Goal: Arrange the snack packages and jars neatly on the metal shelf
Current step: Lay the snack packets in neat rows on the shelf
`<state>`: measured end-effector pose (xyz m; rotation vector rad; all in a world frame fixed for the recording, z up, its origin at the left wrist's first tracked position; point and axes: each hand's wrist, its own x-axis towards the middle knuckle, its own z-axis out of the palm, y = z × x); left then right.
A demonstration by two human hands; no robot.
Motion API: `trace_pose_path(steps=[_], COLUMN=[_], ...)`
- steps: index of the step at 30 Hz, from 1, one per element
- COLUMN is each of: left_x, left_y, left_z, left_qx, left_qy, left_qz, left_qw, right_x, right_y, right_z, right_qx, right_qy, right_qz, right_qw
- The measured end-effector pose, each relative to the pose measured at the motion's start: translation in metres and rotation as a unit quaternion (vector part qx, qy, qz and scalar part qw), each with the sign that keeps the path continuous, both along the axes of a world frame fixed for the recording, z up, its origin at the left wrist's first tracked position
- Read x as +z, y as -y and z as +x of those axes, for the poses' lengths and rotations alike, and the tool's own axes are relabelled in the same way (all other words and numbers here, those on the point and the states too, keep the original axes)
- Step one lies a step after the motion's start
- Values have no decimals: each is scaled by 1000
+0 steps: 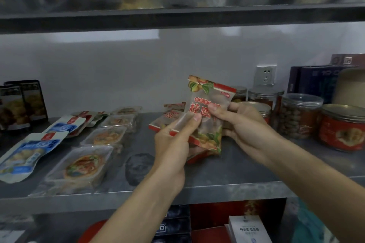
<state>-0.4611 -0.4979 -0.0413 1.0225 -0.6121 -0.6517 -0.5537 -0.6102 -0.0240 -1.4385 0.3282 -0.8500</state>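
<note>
Both hands work above the grey metal shelf [237, 173] — left hand [173, 138] pinches the lower-left corner of a clear red-trimmed longan snack packet [205, 104], right hand [243, 124] grips its right edge, thumb on front — packet raised over similar packets [173, 114], clear plastic jars [300, 114] just right

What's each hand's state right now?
Left hand: closed, gripping the flat packet.
Right hand: closed, pinching the upright packet.
</note>
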Motion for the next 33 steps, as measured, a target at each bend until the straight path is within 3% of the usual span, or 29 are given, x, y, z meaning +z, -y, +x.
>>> trace_pose_path(steps=[5,8,9,11,12,13,15,21,26,33], left_x=[0,-6,-10,-18,-23,-27,-32,-30,-28,-34], left_y=[3,2,2,3,5,8,10,-7,-29,-43], left_z=[7,24,33,47,52,55,56,63,66,73], left_qx=[1,62,89,85,54,22,-17,0,-3,-33], left_qy=[106,300,409,621,682,715,738,751,722,684], left_qz=[29,51,76,169,207,238,268,213,203,193], left_qw=[994,951,905,761,699,657,619,626,662,703], right_x=[5,8,9,11,12,13,16,14,5,-24], right_y=[4,9,11,15,16,17,16,18,22,20], right_z=[1,-1,-2,-5,-5,-5,-4,1,3,3], right_qx=[-50,-106,-124,-143,-143,-140,-139,-142,-137,-129], right_qy=[29,51,55,51,49,45,38,17,-21,-167], right_qz=[22,40,41,37,34,32,25,18,16,-34], right_qw=[998,992,990,988,988,989,989,990,990,977])
